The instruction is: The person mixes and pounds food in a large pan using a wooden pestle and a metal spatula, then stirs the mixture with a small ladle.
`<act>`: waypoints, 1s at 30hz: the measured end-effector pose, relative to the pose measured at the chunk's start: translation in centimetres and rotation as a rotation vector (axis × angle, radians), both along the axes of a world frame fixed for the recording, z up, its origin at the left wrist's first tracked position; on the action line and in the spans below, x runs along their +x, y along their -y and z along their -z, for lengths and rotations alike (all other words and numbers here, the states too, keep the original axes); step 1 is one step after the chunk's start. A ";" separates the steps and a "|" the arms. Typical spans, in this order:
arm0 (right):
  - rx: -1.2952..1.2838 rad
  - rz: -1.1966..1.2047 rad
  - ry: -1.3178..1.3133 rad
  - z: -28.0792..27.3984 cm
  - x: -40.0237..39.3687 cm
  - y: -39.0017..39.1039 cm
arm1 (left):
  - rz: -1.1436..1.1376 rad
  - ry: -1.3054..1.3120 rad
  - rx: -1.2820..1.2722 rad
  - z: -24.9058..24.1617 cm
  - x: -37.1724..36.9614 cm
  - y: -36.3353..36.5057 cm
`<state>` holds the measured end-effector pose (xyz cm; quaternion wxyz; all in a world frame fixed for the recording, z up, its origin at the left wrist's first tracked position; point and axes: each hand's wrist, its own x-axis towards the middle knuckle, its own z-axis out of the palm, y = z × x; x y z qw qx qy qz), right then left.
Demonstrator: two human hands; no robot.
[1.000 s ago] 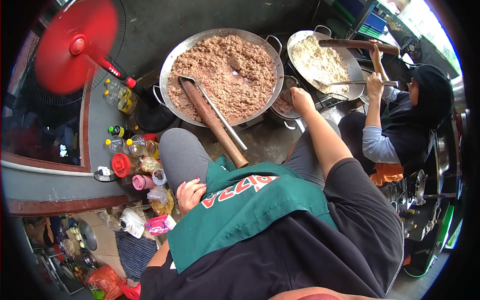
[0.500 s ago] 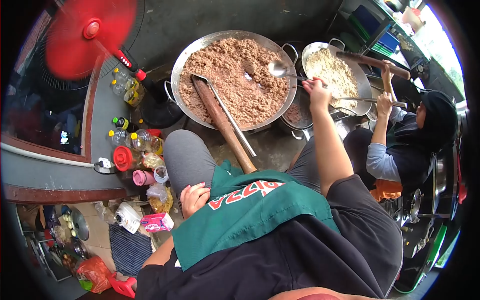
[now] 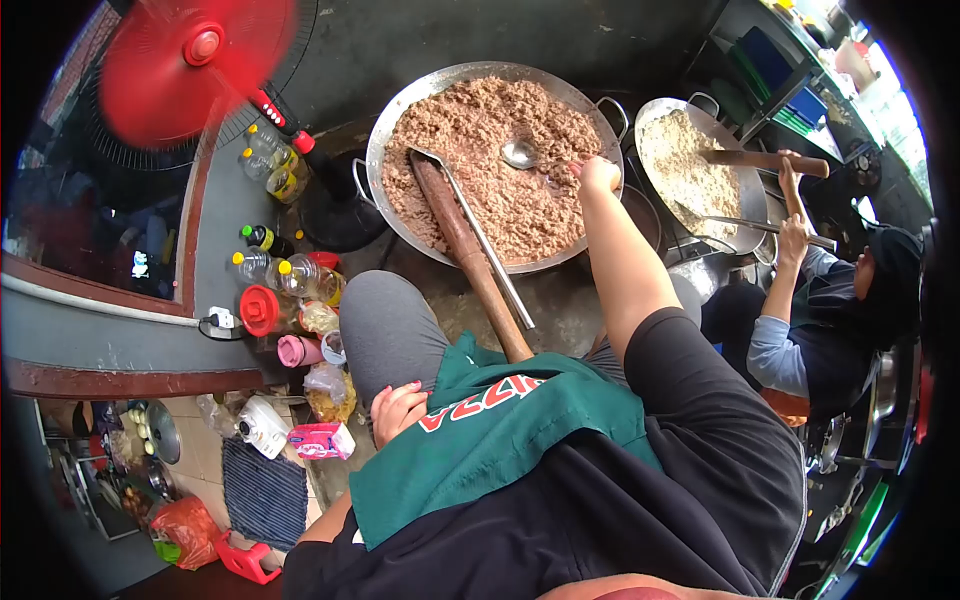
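My right hand (image 3: 597, 175) is closed round the handle of a metal ladle (image 3: 519, 154), over the right part of a large pan (image 3: 377, 150). The ladle's bowl rests on the brown minced food (image 3: 490, 215) that fills the pan. A thick wooden paddle (image 3: 462, 245) and a long metal spatula (image 3: 490, 250) lean side by side from the pan toward my apron. On my left thigh, by the green apron (image 3: 500, 450), rests my left hand (image 3: 398, 410), fingers spread and holding nothing.
At right a co-worker (image 3: 790, 310) holds a wooden paddle (image 3: 765, 162) and a metal spatula (image 3: 770, 228) over a second pan (image 3: 755, 205) of pale food. A red fan (image 3: 203, 45), bottles (image 3: 260, 270) and a red-lidded jar (image 3: 260, 311) stand at left.
My right hand has moved left and up with the ladle, whose bowl is now down on the brown food. The whole view has shifted a little. The co-worker's paddle has changed its angle.
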<state>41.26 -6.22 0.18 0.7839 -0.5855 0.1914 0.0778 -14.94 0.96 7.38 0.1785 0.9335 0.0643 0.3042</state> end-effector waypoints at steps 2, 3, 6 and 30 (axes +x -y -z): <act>-0.031 0.017 0.005 1.1 0.6 -0.3 | 0.003 0.001 -0.002 0.1 0.0 -0.2; -0.006 0.011 -0.007 1.3 0.7 -0.3 | 0.000 0.003 -0.003 0.2 -0.1 -0.3; 0.019 0.012 -0.024 1.0 0.8 -0.1 | -0.009 0.001 -0.012 0.3 -0.1 -0.5; -0.021 -0.266 0.273 -7.3 -6.1 -5.6 | -0.033 0.006 -0.032 -1.0 0.8 -0.1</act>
